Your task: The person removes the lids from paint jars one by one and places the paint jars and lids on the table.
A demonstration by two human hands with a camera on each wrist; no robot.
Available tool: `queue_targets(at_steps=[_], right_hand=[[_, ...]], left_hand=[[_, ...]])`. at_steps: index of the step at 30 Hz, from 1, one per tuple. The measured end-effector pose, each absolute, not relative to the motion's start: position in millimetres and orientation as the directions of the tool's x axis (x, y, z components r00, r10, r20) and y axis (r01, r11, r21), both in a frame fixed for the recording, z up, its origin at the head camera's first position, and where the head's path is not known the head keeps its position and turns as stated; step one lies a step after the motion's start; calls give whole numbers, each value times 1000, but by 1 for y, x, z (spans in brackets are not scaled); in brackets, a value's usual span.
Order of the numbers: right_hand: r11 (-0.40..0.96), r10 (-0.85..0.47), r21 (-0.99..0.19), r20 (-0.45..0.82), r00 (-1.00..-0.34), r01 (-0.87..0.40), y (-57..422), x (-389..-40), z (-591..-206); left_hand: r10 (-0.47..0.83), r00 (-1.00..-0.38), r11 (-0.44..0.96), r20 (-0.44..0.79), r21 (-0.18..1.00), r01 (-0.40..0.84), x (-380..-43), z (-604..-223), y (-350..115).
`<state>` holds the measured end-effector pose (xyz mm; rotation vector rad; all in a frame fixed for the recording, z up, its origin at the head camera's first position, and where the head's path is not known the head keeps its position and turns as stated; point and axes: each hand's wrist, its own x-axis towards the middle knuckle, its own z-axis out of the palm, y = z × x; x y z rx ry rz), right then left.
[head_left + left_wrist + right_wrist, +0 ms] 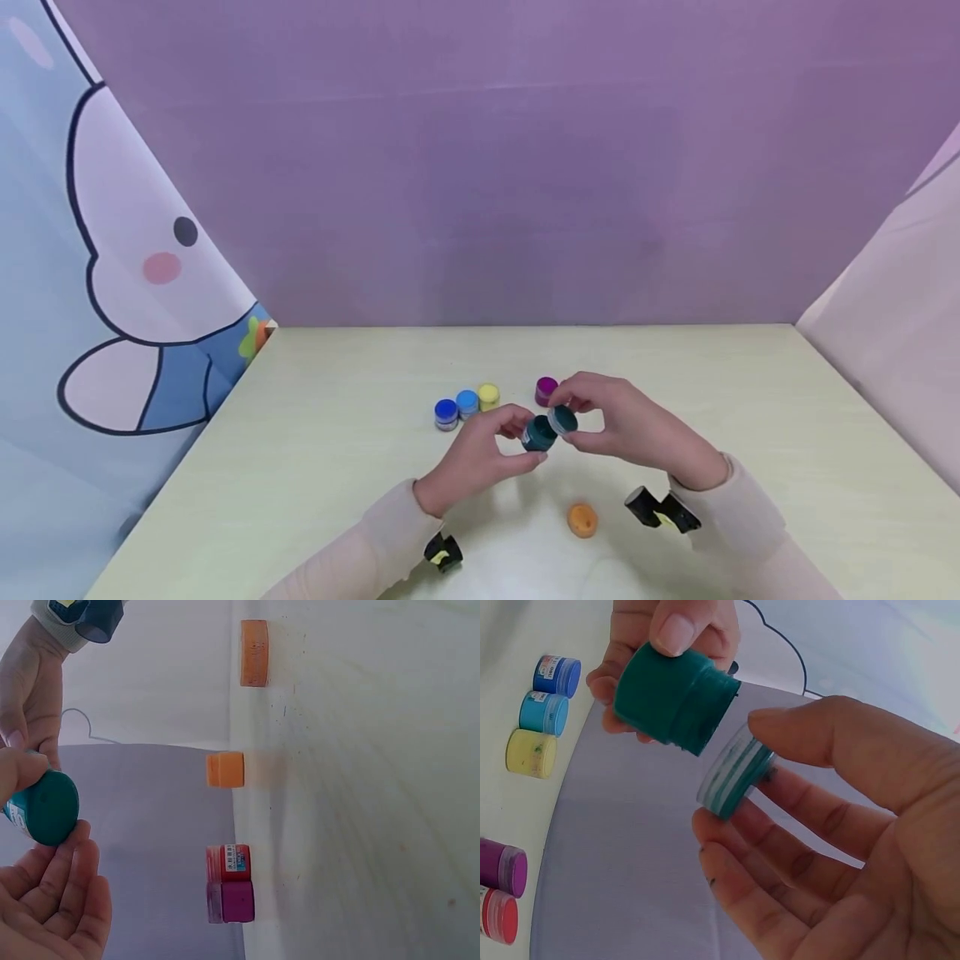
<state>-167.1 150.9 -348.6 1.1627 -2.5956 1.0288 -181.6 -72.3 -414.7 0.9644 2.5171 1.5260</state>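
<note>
Left grip (471, 457) holds green jar (537, 436) | right grip (633, 421) pinches lid (562, 419) | wrist-view only: red jar (237, 862)

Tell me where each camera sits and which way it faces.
Head: worn on the head, facing forward and down at the table; left hand, right hand and both sleeves show.
Left wrist: worn there, facing the green jar; both hands show.
Right wrist: worn there, facing the lid and green jar; right hand nearest, left hand behind.
Both wrist views share the green jar and purple jar.
</note>
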Motion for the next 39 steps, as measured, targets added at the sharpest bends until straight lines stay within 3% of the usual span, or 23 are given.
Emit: queue_targets(at_steps=[10,20,26,33,39], right_hand=[[553,-604,-538,267,-751,-636,164,-162,-354],[679,-610,-508,10,-792,-529,178,-156,-389],[706,-602,-517,-79,-794,-484,185,-148,-408],[788,-478,-535,-221,-850,-304,182,-141,-421],[791,-482,-519,-201,-853,-324,182,-138,-428]], left_hand=[[493,-836,332,241,836,437,-180,-415,-75],[467,-857,359,220,838,411,-181,-409,-78],[462,-859,356,220,841,407,-180,-408,-80],[471,-853,344,224,844,411,-180,-410,-78],[482,-841,347,245,829,440,-181,-412,-77]])
